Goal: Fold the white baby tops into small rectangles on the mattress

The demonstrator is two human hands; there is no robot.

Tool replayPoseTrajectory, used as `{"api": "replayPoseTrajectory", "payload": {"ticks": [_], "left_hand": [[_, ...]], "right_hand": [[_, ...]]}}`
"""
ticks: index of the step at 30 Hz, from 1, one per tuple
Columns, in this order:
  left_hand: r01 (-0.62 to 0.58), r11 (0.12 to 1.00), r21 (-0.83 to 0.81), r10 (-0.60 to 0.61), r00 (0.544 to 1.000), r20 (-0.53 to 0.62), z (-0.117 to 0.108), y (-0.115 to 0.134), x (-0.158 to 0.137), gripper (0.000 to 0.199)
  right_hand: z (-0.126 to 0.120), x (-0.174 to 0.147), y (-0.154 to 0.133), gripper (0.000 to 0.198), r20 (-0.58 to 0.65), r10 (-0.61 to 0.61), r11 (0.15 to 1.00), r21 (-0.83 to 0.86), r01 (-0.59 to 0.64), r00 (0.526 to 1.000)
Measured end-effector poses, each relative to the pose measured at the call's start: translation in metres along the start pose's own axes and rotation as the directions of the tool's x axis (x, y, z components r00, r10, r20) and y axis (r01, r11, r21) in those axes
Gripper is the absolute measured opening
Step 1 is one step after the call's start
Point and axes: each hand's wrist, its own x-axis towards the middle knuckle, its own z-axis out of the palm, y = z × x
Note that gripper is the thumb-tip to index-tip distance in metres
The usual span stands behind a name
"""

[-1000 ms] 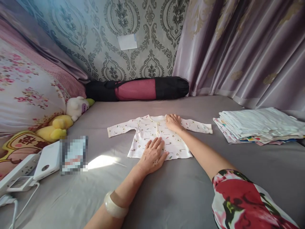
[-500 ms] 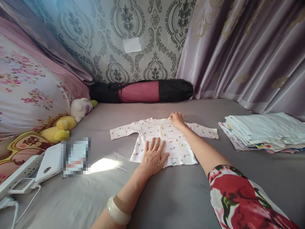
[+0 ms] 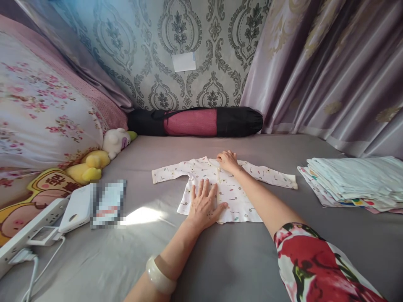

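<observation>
A small white long-sleeved baby shirt (image 3: 241, 200) with a scattered print lies spread on the grey sheet, collar away from me and both sleeves stretched out sideways. My left hand (image 3: 204, 206) rests flat on its lower front near the hem, fingers spread. A pale bangle (image 3: 160, 275) circles that wrist. At the neckline, my right hand (image 3: 227, 161) has its fingers curled down on the collar, closed on the shirt's fabric. The fingertips there are partly hidden.
Folded cloths (image 3: 355, 180) are stacked at the right. On the left lie plush toys (image 3: 85, 167), a power strip (image 3: 47, 218), a white power bank (image 3: 77, 207) and a blurred packet (image 3: 108, 205). A black and pink rolled bag (image 3: 190, 121) lies along the wall.
My right hand has shifted left along the neckline toward the middle of the collar. My left hand stays flat on the shirt. The whole view has shifted slightly.
</observation>
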Motion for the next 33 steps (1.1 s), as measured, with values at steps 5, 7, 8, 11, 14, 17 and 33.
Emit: {"api": "replayPoseTrajectory", "payload": {"ticks": [5,7,8,11,14,17,33], "left_hand": [[0.076,0.997,-0.011,-0.075,0.995,0.058,0.002,-0.001,0.002,0.085],[0.08,0.997,-0.016,-0.079,0.994,0.074,0.002,-0.001,0.003,0.085],[0.082,0.996,-0.018,-0.081,0.994,0.077,0.003,-0.001,0.003,0.086],[0.082,0.996,-0.023,-0.08,0.994,0.068,0.004,-0.002,0.003,0.085],[0.077,0.997,-0.028,-0.076,0.996,0.048,0.003,-0.002,0.004,0.085],[0.086,0.996,-0.015,-0.087,0.996,-0.01,0.001,-0.004,0.005,0.078],[0.222,0.974,0.053,-0.217,0.972,-0.088,0.008,-0.018,0.007,0.077]], "right_hand": [[0.006,0.007,-0.001,0.017,0.039,0.011,1.0,0.029,-0.012,0.999],[0.01,0.007,0.001,0.019,-0.015,0.003,0.999,0.036,-0.003,1.0],[0.012,0.006,0.002,0.02,-0.048,0.006,0.999,0.044,-0.004,0.999],[0.016,0.003,0.003,0.02,-0.09,0.043,0.997,0.072,-0.036,0.995],[0.014,0.004,-0.001,0.023,-0.05,0.047,0.996,0.075,-0.043,0.998],[0.009,0.009,-0.013,0.031,0.008,0.001,0.997,0.077,-0.001,1.0],[0.026,0.017,-0.054,0.031,-0.118,-0.091,0.995,0.037,0.096,0.989]]}}
